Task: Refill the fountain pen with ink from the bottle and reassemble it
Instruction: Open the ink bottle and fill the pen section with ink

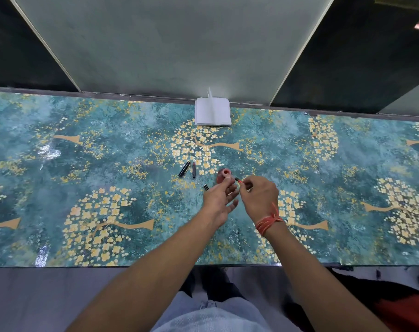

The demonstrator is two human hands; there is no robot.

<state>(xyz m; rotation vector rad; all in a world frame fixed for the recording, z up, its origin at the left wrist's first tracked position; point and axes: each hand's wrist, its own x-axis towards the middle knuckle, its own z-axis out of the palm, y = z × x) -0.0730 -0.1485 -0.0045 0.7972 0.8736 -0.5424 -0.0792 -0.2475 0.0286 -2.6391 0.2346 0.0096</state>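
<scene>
An open reddish ink bottle (224,175) stands on the patterned table (107,144). My left hand (220,197) touches its near side with thumb and forefinger; its other fingers are spread. Just right of the bottle, my right hand (257,194) pinches a thin red and black pen part (238,180), whose dark tip points at the bottle mouth. A black pen cap (184,168) and a dark pen barrel (194,170) lie side by side to the left of the bottle. A small black piece (206,187) lies near my left thumb.
A stack of white tissues (212,111) sits at the table's far edge, against a grey wall panel (175,44). A red thread band wraps my right wrist (268,222). The table's near edge runs just in front of my body.
</scene>
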